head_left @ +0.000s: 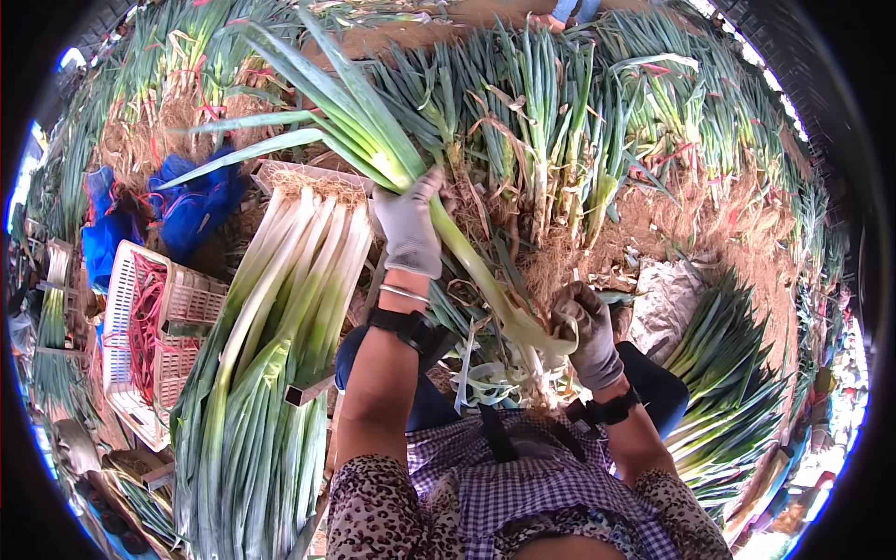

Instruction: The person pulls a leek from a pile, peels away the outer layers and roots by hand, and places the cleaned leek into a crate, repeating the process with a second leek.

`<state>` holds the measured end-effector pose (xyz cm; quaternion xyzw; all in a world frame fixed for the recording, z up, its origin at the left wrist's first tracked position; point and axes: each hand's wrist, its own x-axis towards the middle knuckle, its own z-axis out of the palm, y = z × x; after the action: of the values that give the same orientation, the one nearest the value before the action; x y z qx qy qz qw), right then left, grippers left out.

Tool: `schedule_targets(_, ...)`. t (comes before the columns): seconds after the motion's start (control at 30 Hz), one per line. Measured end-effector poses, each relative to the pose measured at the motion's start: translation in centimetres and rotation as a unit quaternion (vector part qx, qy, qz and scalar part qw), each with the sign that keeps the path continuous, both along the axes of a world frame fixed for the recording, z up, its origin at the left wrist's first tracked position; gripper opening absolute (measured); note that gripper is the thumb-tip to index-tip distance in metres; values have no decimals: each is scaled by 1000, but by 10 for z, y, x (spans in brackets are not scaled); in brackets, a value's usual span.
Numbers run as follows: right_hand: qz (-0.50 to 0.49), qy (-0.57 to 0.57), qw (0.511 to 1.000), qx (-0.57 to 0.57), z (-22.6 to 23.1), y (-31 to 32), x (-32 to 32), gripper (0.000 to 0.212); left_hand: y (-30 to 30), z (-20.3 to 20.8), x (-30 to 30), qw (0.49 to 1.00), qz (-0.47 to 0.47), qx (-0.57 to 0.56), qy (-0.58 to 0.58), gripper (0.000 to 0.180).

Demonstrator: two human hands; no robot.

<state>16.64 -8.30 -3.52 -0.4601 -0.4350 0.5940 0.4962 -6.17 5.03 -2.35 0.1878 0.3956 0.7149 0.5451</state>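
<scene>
My left hand point(409, 229), in a pale work glove, is wrapped round a long leek point(471, 261) just under its fanned green leaves. The leek slants down to the right, and its root end hangs over my lap. Near that lower end, my gloved right hand point(588, 338) pinches a pale outer layer point(541, 334) that curls away from the stalk. On my left, trimmed leeks point(280, 271) lie side by side across a metal rack point(308, 388), root ends pointing away from me.
A white plastic crate point(140, 327) with red ties stands at the left, near blue netting point(191, 191). Upright leeks with soil-covered roots point(541, 140) stand in rows ahead. More leeks point(728, 364) are piled at my right beside a pale crumpled sack point(665, 308). Another person's legs point(574, 11) show at the far edge.
</scene>
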Motion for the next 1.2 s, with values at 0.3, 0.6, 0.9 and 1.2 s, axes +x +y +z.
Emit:
schedule_targets(0.3, 107, -481, 870, 27, -40, -47, 29, 51, -1, -1, -18, 998, 57, -3, 21, 19)
schedule_targets(0.6, 197, -386, 900, 57, -22, 1, -17, 33, -2, -1, 2, 997, -62, 40, -21, 26)
schedule_targets(0.9, 157, -511, 837, 113, 47, -34, -30, 30, 48, -61, -29, 973, -2, -185, 140, 14)
schedule_targets(1.2, 142, -522, 841, -11, 92, -119, 14, 18, 68, -80, -50, 965, 19, -223, 139, 14)
